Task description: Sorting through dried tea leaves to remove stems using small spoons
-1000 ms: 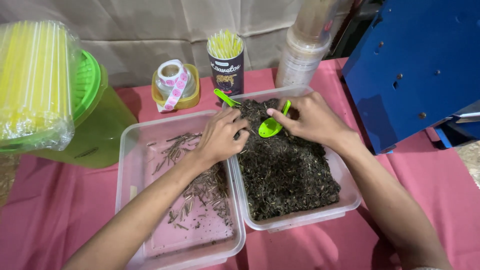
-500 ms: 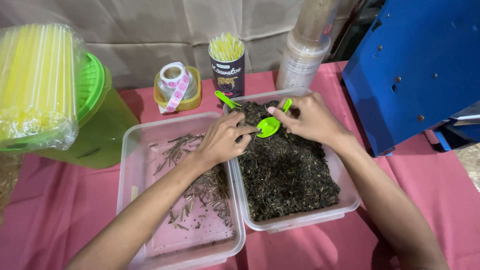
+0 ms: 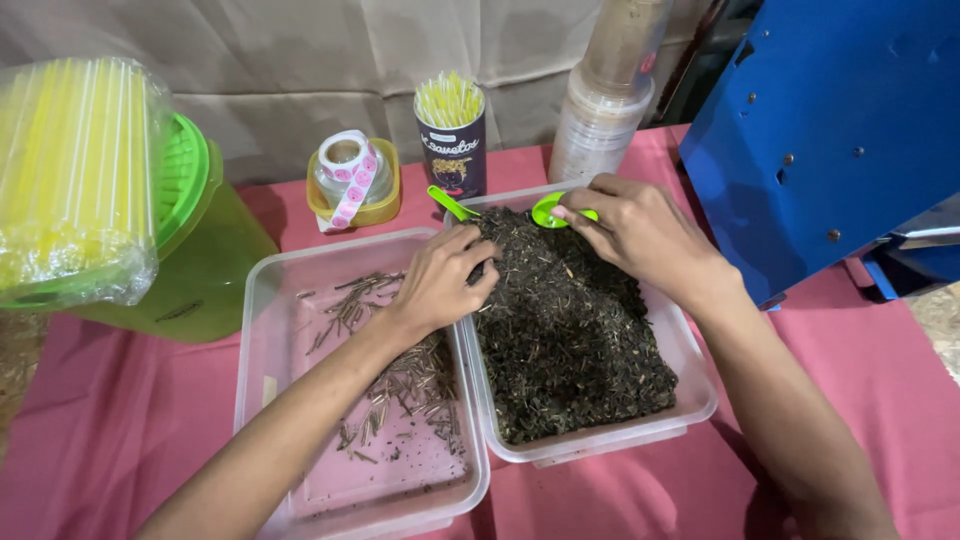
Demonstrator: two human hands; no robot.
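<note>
Two clear plastic trays sit side by side on a pink cloth. The right tray point(image 3: 695, 385) is heaped with dark dried leaf bits point(image 3: 570, 330). The left tray point(image 3: 262, 300) holds scattered thin stems point(image 3: 410, 385). My right hand point(image 3: 640, 230) grips a green plastic spoon point(image 3: 548, 210) at the far end of the dark heap. My left hand point(image 3: 445, 275) rests with fingers curled at the heap's left edge, over the wall between the trays. A second green spoon point(image 3: 450, 203) sticks out at the back of the right tray.
Behind the trays stand a dark can of yellow sticks point(image 3: 452, 140), a sticker roll in a yellow dish point(image 3: 350, 175) and a stack of clear cups point(image 3: 605, 110). A green container point(image 3: 190, 240) and bagged yellow straws point(image 3: 70, 180) are at left, a blue machine point(image 3: 830, 130) at right.
My right hand has carried the green spoon toward the tray's far edge. My left hand has stayed at the heap's left side, its fingers shifting slightly.
</note>
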